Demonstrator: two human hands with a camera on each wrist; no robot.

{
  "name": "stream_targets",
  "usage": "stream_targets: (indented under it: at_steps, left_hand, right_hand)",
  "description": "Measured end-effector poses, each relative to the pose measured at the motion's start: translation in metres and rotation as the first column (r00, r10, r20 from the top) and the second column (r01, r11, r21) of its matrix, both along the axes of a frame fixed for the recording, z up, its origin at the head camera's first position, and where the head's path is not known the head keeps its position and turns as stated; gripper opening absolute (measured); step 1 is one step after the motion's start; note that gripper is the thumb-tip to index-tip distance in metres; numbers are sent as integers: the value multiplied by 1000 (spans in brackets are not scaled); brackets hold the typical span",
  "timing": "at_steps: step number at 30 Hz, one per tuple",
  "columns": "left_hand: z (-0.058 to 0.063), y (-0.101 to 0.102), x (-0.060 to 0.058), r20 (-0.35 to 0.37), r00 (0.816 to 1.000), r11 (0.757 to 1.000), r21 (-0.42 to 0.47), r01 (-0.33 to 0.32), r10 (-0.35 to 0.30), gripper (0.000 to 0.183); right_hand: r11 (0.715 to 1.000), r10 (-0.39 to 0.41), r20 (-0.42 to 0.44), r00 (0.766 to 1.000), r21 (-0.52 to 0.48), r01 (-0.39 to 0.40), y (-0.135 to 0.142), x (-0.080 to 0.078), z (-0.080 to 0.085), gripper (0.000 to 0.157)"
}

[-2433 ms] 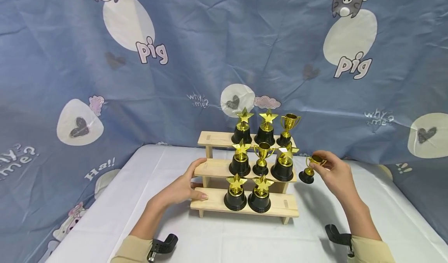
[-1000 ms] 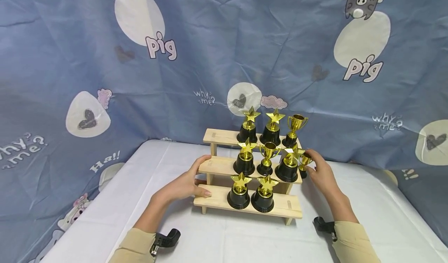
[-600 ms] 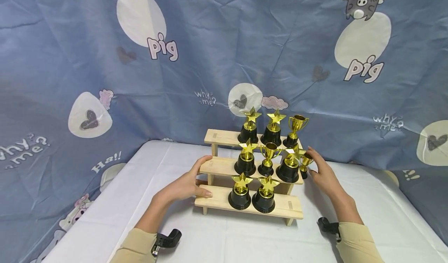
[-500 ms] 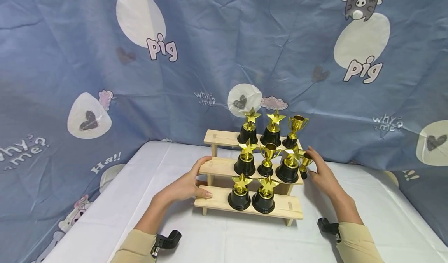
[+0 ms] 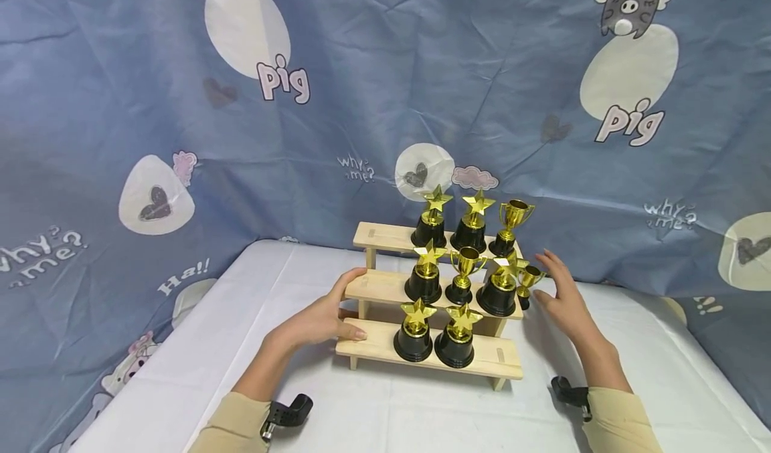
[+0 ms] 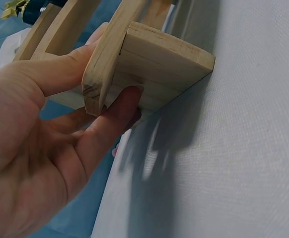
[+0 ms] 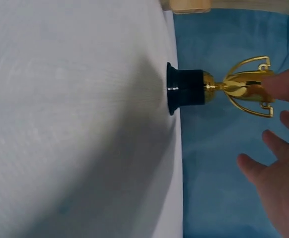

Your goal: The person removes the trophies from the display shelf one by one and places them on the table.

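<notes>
A three-step wooden display stand (image 5: 375, 332) rises in the middle of the table. My left hand (image 5: 316, 319) grips its left end; in the left wrist view the thumb lies over a step board (image 6: 107, 62) and fingers curl beneath. Beside the stand's right end, a small gold trophy cup (image 5: 530, 277) with a black base stands upright on the white cloth, partly hidden by a star trophy (image 5: 498, 292). My right hand (image 5: 566, 302) is just right of that cup, fingers spread. In the right wrist view a finger overlaps the rim of the cup (image 7: 186, 87).
Several star trophies, such as a front one (image 5: 413, 339), and gold cups on the middle step (image 5: 460, 282) and top step (image 5: 508, 229) stand on the stand. Behind the white-covered table (image 5: 446, 419) hangs a blue printed cloth (image 5: 337, 92).
My right hand has carried the small trophy cup leftward to the stand's right end, set it down, then let go and drawn slightly right. The left hand keeps its grip.
</notes>
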State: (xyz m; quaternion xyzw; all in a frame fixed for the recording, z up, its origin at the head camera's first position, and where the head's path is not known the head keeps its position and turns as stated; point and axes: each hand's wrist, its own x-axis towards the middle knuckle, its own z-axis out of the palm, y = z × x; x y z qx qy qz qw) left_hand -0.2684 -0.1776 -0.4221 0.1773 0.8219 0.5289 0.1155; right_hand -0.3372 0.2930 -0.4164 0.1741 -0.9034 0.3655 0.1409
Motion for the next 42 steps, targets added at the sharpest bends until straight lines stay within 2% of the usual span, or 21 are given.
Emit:
stream_targets:
  at_steps: [7, 14, 22, 31, 36, 42]
  left_hand:
    - [0, 0, -1, 6, 1000, 1000, 4, 6, -6, 110]
    - [2, 1, 0, 10, 1000, 1000, 11, 5, -5, 109]
    - [1, 0, 1, 40, 999, 999, 37, -3, 1, 110]
    - [-1, -1, 1, 50, 999, 999, 41, -6, 4, 110]
    - [0, 0, 1, 49, 999, 999, 36, -9, 7, 110]
    - [2, 1, 2, 50, 999, 999, 35, -8, 7, 109]
  right_hand:
    - [997, -59, -51, 997, -53, 56, 0, 14, 16, 68]
    - [988, -125, -142, 982, -113, 109, 0, 26, 31, 66]
    - [981, -129, -219, 967, -169, 93, -4, 43, 54, 65]
    - [978, -94, -359, 928, -208, 18, -20, 61, 79, 66]
    - [984, -55, -423, 904, -175, -21, -30, 70, 92, 69]
    - [990, -16, -511, 860, -127, -57, -41, 80, 103, 68]
